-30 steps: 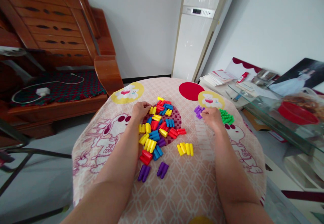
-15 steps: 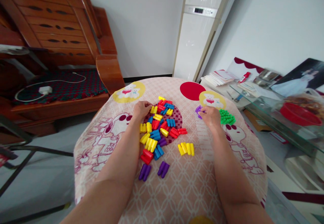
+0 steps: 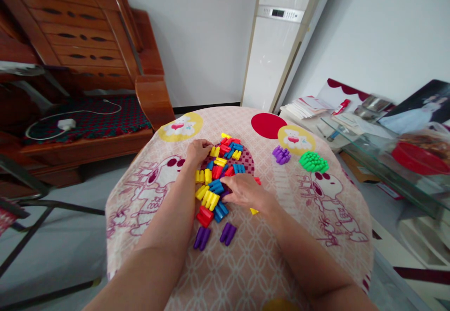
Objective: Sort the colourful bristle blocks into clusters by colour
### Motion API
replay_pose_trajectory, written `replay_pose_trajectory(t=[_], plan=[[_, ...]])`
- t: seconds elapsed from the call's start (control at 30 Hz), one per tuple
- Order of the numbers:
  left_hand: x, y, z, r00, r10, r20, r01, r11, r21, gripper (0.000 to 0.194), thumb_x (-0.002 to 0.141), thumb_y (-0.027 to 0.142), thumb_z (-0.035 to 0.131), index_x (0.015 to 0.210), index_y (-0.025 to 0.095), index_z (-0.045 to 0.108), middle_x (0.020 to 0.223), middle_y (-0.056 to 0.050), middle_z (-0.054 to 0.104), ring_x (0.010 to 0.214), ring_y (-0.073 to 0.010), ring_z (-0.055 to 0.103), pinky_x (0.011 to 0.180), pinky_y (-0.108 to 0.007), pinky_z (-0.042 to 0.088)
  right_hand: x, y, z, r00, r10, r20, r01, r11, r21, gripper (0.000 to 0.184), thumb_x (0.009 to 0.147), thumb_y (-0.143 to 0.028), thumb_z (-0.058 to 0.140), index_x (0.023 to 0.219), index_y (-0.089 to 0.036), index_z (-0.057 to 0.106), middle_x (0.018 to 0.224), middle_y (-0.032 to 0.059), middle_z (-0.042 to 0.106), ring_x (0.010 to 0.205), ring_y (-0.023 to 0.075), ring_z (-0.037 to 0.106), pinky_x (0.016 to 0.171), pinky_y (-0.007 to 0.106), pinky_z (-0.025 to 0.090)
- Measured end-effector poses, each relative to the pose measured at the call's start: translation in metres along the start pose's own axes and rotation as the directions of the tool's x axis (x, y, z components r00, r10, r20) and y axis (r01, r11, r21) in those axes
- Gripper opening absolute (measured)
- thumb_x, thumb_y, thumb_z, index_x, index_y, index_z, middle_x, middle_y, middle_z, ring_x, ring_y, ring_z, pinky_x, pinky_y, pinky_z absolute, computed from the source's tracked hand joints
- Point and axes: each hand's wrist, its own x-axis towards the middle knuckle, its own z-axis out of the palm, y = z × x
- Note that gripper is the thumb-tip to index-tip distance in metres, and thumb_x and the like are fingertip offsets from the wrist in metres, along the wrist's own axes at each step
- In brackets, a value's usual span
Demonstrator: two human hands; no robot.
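A pile of plastic peg-shaped blocks in red, yellow, blue and purple spreads over the middle of the table. My left hand [image 3: 198,150] rests at the pile's far left edge, fingers loosely bent, beside a yellow block [image 3: 214,151]; whether it touches the block I cannot tell. Over the pile's right side reaches my right hand [image 3: 244,190], thumb and forefinger apart around a dark purple block [image 3: 226,193], near a blue block [image 3: 216,186]. Part of a yellow block [image 3: 254,211] shows from under my right wrist. Two purple blocks [image 3: 202,238] [image 3: 228,233] lie nearest me.
A light purple cluster [image 3: 281,155] and a green cluster [image 3: 314,162] of pegs stand on the right of the round cloth-covered table [image 3: 218,278]. Beyond are a wooden bench [image 3: 80,43], a white cabinet unit [image 3: 274,57] and a glass shelf [image 3: 372,156] with a red bowl [image 3: 418,158].
My right hand has left the light purple cluster and moved left and nearer to me, over the pile. The light purple cluster stays behind. My left hand has barely moved.
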Motion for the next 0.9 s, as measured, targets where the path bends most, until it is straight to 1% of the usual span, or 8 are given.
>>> replay_pose_trajectory(t=[0.07,0.17,0.4,0.57,0.7,0.77,0.83,0.9], plan=[[0.000,0.000,0.000,1.000,-0.007,0.004,0.007,1.000,-0.001,0.027,0.080,0.022,0.057,0.097,0.020,0.078,0.089,-0.004,0.077,0.080,-0.0169,0.068,0.066,-0.021,0.046,0.000,-0.001,0.001,1.000,-0.012,0.009,0.012,1.000,-0.027,0.035,0.085,-0.043,0.065,0.109,-0.018,0.065,0.097,0.0105,0.073,0.091,0.0242,0.068,0.070,0.028,0.043],[0.001,-0.002,0.001,1.000,0.000,-0.007,0.001,1.000,0.012,0.027,0.080,0.023,0.057,0.097,0.021,0.078,0.089,-0.004,0.077,0.079,-0.0170,0.068,0.066,-0.021,0.046,-0.001,-0.005,0.001,0.999,-0.016,0.027,0.019,0.996,-0.083,0.031,0.087,-0.036,0.061,0.111,-0.016,0.064,0.099,0.0126,0.073,0.090,0.0257,0.069,0.070,0.030,0.045],[0.004,-0.005,0.002,0.999,0.029,-0.022,-0.028,0.999,0.040,0.028,0.079,0.025,0.058,0.098,0.021,0.078,0.091,-0.004,0.077,0.083,-0.0177,0.068,0.069,-0.021,0.047,-0.008,-0.006,-0.008,1.000,0.021,0.015,-0.018,0.986,-0.165,0.019,0.087,-0.023,0.055,0.099,-0.015,0.069,0.098,0.0134,0.073,0.096,0.0264,0.068,0.073,0.030,0.047],[0.002,-0.002,0.000,1.000,0.018,-0.016,-0.017,0.999,0.046,0.027,0.080,0.024,0.058,0.098,0.021,0.078,0.090,-0.004,0.077,0.082,-0.0176,0.068,0.068,-0.022,0.046,-0.006,-0.004,-0.004,1.000,0.014,0.018,-0.011,0.988,-0.156,0.019,0.085,-0.028,0.060,0.095,-0.016,0.071,0.095,0.0125,0.074,0.092,0.0249,0.068,0.069,0.028,0.044],[0.002,-0.001,0.000,1.000,0.014,-0.013,-0.014,0.999,0.046,0.027,0.080,0.024,0.058,0.098,0.022,0.078,0.089,-0.003,0.077,0.081,-0.0173,0.067,0.067,-0.021,0.046,-0.004,0.001,-0.010,0.997,0.077,-0.019,-0.079,0.994,-0.081,0.018,0.083,-0.034,0.064,0.085,-0.018,0.071,0.087,0.0092,0.074,0.085,0.0216,0.067,0.066,0.026,0.041],[0.002,-0.002,0.001,1.000,0.020,-0.014,-0.019,0.999,0.040,0.027,0.080,0.024,0.058,0.098,0.022,0.078,0.089,-0.003,0.077,0.081,-0.0172,0.067,0.068,-0.021,0.046,-0.006,0.010,-0.017,0.988,0.134,-0.078,-0.134,0.991,-0.002,0.017,0.082,-0.033,0.064,0.080,-0.019,0.070,0.081,0.0068,0.073,0.079,0.0194,0.066,0.065,0.025,0.039],[0.003,-0.003,0.001,1.000,0.022,-0.013,-0.021,0.999,0.034,0.027,0.080,0.024,0.058,0.098,0.021,0.078,0.090,-0.004,0.077,0.081,-0.0172,0.067,0.067,-0.022,0.046,-0.009,0.026,-0.026,0.964,0.200,-0.174,-0.183,0.977,0.114,0.015,0.083,-0.030,0.061,0.079,-0.018,0.069,0.076,0.0045,0.071,0.073,0.0169,0.064,0.063,0.024,0.039],[0.003,-0.004,0.002,1.000,0.020,-0.012,-0.020,0.999,0.029,0.027,0.080,0.024,0.058,0.098,0.021,0.078,0.090,-0.004,0.077,0.080,-0.0173,0.067,0.067,-0.022,0.046,-0.013,0.047,-0.032,0.917,0.281,-0.284,-0.217,0.947,0.237,0.013,0.082,-0.026,0.060,0.081,-0.017,0.069,0.073,0.0037,0.070,0.069,0.0154,0.062,0.062,0.023,0.039]])
